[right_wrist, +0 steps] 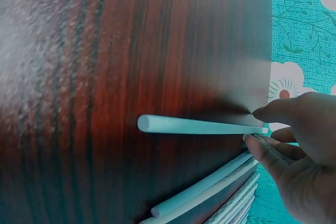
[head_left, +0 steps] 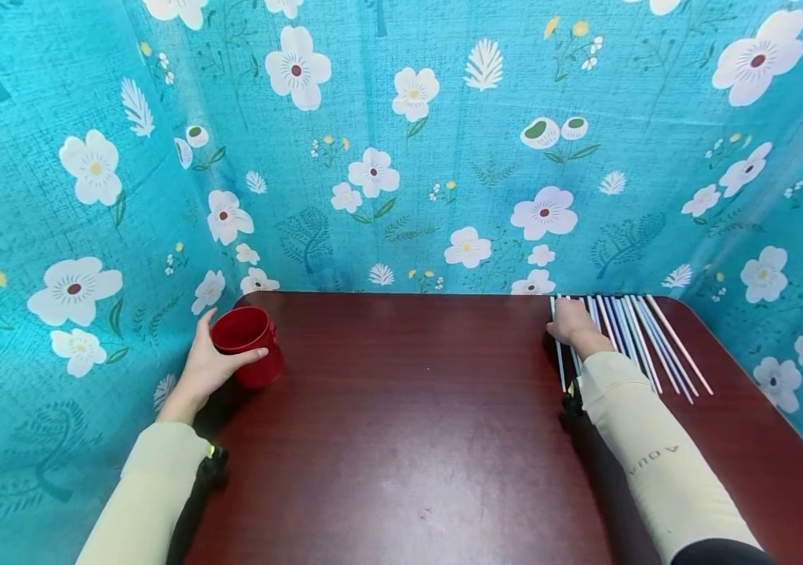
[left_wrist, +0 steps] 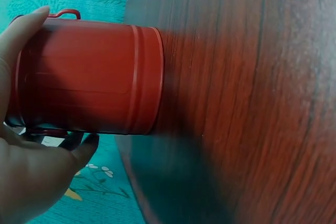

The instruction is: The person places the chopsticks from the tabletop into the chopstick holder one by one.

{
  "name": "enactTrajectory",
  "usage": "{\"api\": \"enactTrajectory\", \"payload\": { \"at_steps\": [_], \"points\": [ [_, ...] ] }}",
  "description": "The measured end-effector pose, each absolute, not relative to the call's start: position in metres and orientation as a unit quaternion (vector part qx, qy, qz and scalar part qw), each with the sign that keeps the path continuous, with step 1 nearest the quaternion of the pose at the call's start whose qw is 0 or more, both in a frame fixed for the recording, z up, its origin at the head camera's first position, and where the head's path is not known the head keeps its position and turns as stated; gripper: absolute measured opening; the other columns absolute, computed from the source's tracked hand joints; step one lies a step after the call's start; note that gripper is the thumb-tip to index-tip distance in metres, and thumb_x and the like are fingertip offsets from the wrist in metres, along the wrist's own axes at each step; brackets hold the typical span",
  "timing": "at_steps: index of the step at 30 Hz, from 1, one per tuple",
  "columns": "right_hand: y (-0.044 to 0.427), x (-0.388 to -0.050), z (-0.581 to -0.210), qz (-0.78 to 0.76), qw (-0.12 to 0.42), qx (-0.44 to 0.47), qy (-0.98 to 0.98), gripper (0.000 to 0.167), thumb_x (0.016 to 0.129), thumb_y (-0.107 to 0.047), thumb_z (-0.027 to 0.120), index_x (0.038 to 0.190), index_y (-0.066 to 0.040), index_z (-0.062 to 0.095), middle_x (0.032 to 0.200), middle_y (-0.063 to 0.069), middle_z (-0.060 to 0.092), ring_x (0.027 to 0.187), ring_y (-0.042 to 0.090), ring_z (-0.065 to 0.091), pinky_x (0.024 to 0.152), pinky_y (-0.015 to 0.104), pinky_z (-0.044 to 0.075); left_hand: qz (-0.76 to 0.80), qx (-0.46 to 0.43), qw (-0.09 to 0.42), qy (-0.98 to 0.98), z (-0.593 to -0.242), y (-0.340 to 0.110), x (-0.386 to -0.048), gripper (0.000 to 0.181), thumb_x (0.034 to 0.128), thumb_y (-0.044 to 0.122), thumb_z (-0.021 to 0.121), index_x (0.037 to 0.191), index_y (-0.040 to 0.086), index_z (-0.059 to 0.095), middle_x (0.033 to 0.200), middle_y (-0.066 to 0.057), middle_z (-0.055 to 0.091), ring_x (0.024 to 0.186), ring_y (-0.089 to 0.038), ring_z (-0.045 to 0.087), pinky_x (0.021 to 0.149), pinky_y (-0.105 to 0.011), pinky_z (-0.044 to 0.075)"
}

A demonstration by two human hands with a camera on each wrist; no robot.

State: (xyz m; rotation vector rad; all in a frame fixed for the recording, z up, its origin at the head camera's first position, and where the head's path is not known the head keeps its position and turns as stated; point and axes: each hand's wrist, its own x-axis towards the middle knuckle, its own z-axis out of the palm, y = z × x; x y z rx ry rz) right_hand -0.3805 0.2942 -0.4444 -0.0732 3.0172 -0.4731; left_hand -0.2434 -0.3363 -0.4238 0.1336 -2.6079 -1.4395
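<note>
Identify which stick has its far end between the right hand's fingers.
The pale stick farthest left in the head view. The right hand straddles its far end, while the other sticks all lie to its right.

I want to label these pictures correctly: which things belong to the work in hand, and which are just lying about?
In use:
red container, gripped by left hand
pale sticks, right hand at their ends

Only surroundings:
brown table
flowered cloth
</note>
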Motion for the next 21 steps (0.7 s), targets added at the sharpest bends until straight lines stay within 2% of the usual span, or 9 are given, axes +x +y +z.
{"api": "enactTrajectory", "payload": {
  "at_steps": [5, 9, 13, 17, 21],
  "points": [
    [0.290, -0.383, -0.445, -0.150, 0.037, -0.009, 0.988, 0.037, 0.093, -0.003, 0.060, 0.121, 0.021, 0.053, 0.123, 0.043, 0.054, 0.114, 0.052, 0.055, 0.092, 0.057, 0.050, -0.503, 0.043, 0.080, -0.860, -0.426, -0.336, -0.243, 0.114, 0.0827, 0.024, 0.087, 0.162, 0.014, 0.005, 0.160, -0.022, 0.028, 0.142, -0.047, 0.030, 0.091, -0.056, 0.056],
    [0.287, -0.385, -0.443, -0.147, 0.044, -0.005, 0.988, 0.039, 0.091, -0.002, 0.062, 0.120, 0.022, 0.053, 0.124, 0.044, 0.052, 0.115, 0.053, 0.053, 0.091, 0.056, 0.051, -0.516, 0.046, 0.074, -0.852, -0.429, -0.337, -0.243, 0.110, 0.0819, 0.027, 0.088, 0.160, 0.012, 0.012, 0.159, -0.021, 0.031, 0.141, -0.045, 0.033, 0.087, -0.045, 0.058],
    [0.284, -0.385, -0.440, -0.160, 0.061, 0.001, 0.985, 0.041, 0.090, -0.002, 0.063, 0.121, 0.022, 0.051, 0.120, 0.043, 0.052, 0.102, 0.049, 0.058, 0.077, 0.048, 0.056, -0.523, 0.051, 0.071, -0.848, -0.433, -0.339, -0.243, 0.110, 0.0810, 0.029, 0.089, 0.160, 0.011, 0.015, 0.158, -0.020, 0.032, 0.140, -0.044, 0.033, 0.084, -0.040, 0.058],
    [0.281, -0.383, -0.439, -0.188, 0.083, 0.017, 0.978, 0.049, 0.091, -0.002, 0.061, 0.130, 0.022, 0.044, 0.119, 0.042, 0.052, 0.085, 0.039, 0.063, 0.058, 0.036, 0.057, -0.525, 0.047, 0.072, -0.847, -0.435, -0.340, -0.243, 0.110, 0.0807, 0.030, 0.089, 0.160, 0.012, 0.014, 0.159, -0.020, 0.031, 0.140, -0.045, 0.033, 0.086, -0.043, 0.059],
    [0.278, -0.383, -0.438, -0.199, 0.110, 0.022, 0.973, 0.048, 0.093, -0.004, 0.062, 0.129, 0.023, 0.045, 0.119, 0.043, 0.053, 0.072, 0.031, 0.069, 0.057, 0.035, 0.059, -0.525, 0.047, 0.069, -0.847, -0.435, -0.339, -0.241, 0.111, 0.0806, 0.030, 0.089, 0.160, 0.012, 0.013, 0.159, -0.020, 0.031, 0.141, -0.045, 0.033, 0.090, -0.050, 0.058]
  ]
}}
